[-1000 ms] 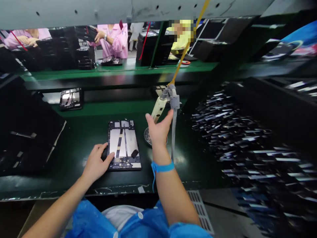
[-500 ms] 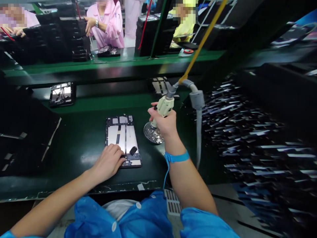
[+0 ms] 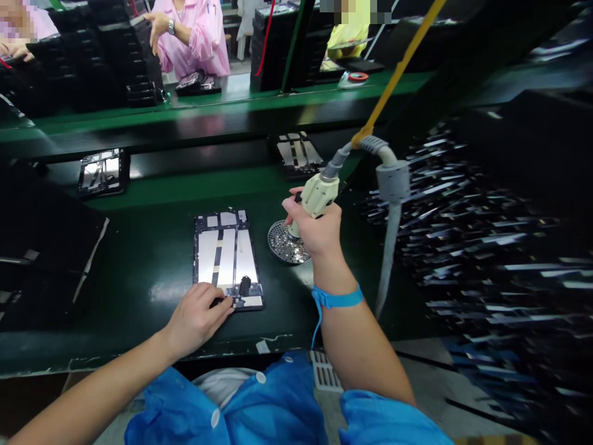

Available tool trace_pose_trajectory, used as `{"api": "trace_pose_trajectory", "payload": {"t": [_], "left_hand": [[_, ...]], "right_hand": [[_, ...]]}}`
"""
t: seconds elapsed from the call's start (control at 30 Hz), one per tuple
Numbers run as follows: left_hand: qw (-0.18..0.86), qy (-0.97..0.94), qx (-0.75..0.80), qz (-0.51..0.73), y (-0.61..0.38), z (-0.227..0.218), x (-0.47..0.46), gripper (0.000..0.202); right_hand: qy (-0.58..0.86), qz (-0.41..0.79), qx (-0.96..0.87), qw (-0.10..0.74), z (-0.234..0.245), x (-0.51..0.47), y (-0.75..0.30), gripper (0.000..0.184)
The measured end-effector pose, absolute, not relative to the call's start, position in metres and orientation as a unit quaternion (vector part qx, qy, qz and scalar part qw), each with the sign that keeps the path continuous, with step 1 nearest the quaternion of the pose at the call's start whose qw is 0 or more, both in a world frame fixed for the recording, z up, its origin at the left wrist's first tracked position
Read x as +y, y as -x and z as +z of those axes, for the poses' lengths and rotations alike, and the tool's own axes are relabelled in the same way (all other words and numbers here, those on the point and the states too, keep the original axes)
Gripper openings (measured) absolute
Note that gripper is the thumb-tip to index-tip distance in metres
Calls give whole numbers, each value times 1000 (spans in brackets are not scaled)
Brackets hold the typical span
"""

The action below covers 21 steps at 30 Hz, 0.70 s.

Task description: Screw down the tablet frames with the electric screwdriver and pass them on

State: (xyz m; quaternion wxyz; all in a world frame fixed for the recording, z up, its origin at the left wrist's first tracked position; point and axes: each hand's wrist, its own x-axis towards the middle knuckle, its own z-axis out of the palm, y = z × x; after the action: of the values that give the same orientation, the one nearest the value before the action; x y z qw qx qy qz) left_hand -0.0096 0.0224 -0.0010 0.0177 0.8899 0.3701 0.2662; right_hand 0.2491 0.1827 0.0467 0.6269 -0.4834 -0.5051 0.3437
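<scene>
My right hand (image 3: 319, 228) is closed around a pale electric screwdriver (image 3: 319, 193), tilted with its lower end at a round perforated screw dish (image 3: 283, 247). Small shiny screws lie in the dish; the driver's tip is hard to see among them. An opened tablet (image 3: 248, 253) lies flat on the green bench to the left, silvery plates and a black strip showing. A small black piece (image 3: 245, 285) sits on its lower part. Over the tablet's lower left corner, my left hand (image 3: 197, 315) has thumb and fingers drawn together; whatever they pinch is hidden.
Two more opened tablets, one at the left (image 3: 102, 172) and one in the middle (image 3: 299, 153), lie farther back. Dark stacked trays (image 3: 41, 241) stand left, a dense rack of parts (image 3: 486, 259) right. A yellow cord (image 3: 393, 74) suspends the screwdriver. People work across the bench.
The view has shifted slightly. My right hand and the screwdriver have moved a little rightward, still at the dish, and the cable has swung right. My left fingertips have shifted slightly along the tablet's lower edge.
</scene>
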Motion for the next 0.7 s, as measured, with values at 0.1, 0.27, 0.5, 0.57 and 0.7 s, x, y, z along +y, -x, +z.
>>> {"api": "trace_pose_trajectory", "payload": {"t": [0.1,0.27,0.5,0.57,0.7], "left_hand": [[15,-888,375,265,6,2,22,10],[28,-857,424,290,1,-6,15,10],[40,-824,487,287,7,-30,1,29],[58,-823,485,291,9,-31,14,24],[61,-824,482,292,8,-29,56,17]], "right_hand": [[482,347,-500,630,47,183,-250,26],[484,335,-500,635,46,181,-251,28],[450,260,-509,686,56,173,-243,30],[440,263,-526,679,55,178,-240,30],[457,255,-529,668,41,192,-241,31]]}}
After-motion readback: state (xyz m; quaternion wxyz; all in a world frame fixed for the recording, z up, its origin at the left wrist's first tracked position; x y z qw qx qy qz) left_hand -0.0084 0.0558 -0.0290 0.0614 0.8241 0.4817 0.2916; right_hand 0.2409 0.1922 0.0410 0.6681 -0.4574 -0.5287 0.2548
